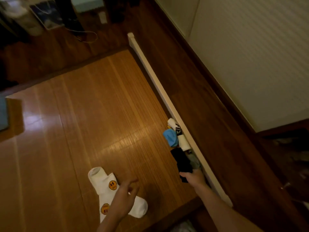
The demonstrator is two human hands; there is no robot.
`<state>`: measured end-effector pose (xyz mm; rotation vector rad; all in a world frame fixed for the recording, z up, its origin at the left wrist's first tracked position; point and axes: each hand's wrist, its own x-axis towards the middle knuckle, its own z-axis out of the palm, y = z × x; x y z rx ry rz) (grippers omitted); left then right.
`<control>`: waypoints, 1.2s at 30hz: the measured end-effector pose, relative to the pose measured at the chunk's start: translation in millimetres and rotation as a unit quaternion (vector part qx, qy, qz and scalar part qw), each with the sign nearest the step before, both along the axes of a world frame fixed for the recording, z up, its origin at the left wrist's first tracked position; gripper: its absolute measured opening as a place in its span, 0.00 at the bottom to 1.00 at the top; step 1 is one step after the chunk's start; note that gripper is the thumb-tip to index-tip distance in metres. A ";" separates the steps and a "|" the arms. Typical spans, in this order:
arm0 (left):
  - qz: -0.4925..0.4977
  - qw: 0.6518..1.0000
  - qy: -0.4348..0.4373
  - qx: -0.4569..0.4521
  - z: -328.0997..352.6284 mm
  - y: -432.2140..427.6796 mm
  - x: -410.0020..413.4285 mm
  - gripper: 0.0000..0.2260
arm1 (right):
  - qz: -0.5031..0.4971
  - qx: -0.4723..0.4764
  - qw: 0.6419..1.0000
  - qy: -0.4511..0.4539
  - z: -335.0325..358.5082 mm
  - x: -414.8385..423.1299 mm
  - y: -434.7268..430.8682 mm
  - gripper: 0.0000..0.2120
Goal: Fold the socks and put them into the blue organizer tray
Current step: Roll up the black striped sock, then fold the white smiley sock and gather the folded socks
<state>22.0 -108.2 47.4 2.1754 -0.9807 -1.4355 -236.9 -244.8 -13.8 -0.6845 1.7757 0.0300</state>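
Two white socks with orange smiley faces (pixel 107 183) lie crossed on the bamboo mat (pixel 93 114) at the bottom centre. My left hand (pixel 127 193) hovers just above them with loose fingers, holding nothing. My right hand (pixel 194 177) reaches to the mat's right edge and grips a black sock (pixel 181 160). Beyond it lie a blue sock (pixel 170 137), a white sock with black lettering (pixel 179 134) and a grey sock (pixel 194 160), all against a white rail (pixel 160 91). A blue-grey object (pixel 2 113) at the left edge may be the organizer tray.
The long white rail borders the mat on the right, with dark wooden floor (pixel 209 106) and a pale wall (pixel 259 56) beyond it. Dim clutter, a clear box (pixel 46 14) and a cable (pixel 85 35) sit at the top left.
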 end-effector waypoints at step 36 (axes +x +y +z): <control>0.236 0.957 0.169 0.001 -173.0 -96.1 -36.2 0.24 | 0.306 -0.314 0.878 0.191 -131.0 117.3 1.7 0.27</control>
